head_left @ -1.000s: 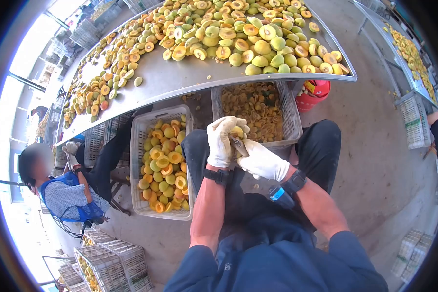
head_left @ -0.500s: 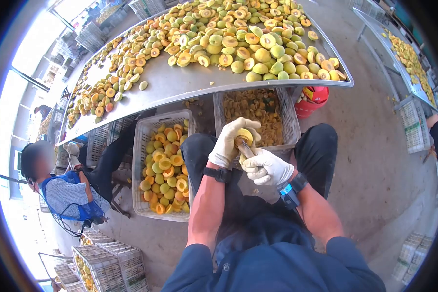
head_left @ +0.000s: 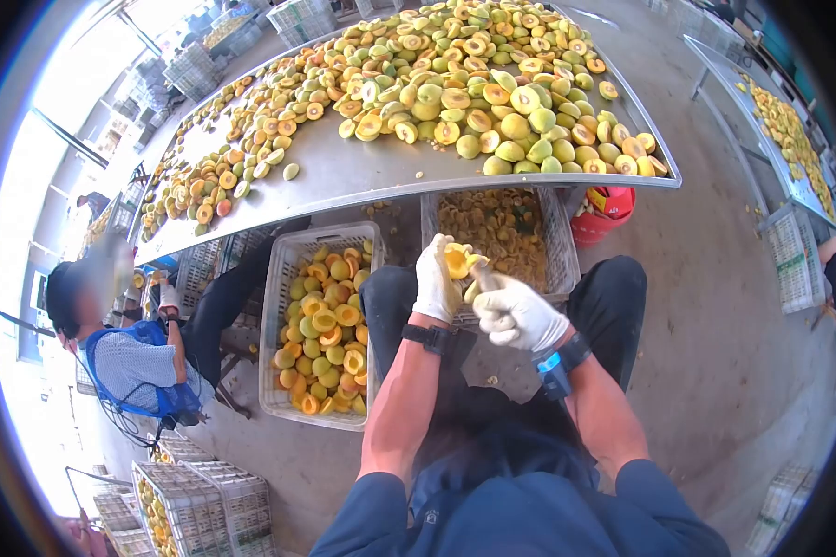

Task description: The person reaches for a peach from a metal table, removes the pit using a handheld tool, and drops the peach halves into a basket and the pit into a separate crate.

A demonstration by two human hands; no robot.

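Note:
My left hand (head_left: 435, 283), in a white glove, grips a yellow peach half (head_left: 455, 260) with its cut side turned toward my right hand. A hollow shows in the middle of the fruit. My right hand (head_left: 522, 317), also gloved, is closed around a short pitting tool (head_left: 483, 277). Its metal end sits right at the edge of the peach half, with a bit of yellow-brown flesh or pit at the tip. Both hands are above my lap, in front of a crate of scraps (head_left: 567, 251) holding brownish pits and trimmings.
A metal table (head_left: 362, 172) piled with halved peaches (head_left: 437, 93) spans the front. Left of my knee stands a crate (head_left: 271, 343) of pitted halves. A red bucket (head_left: 604, 218) is beneath the table's right side. Another person (head_left: 139, 357) sits at left, near stacked crates (head_left: 214, 501).
The tool has come out of the peach half and moved slightly right, and the fruit now shows a hollow. My left hand has tilted the half. The whole view has shifted a little.

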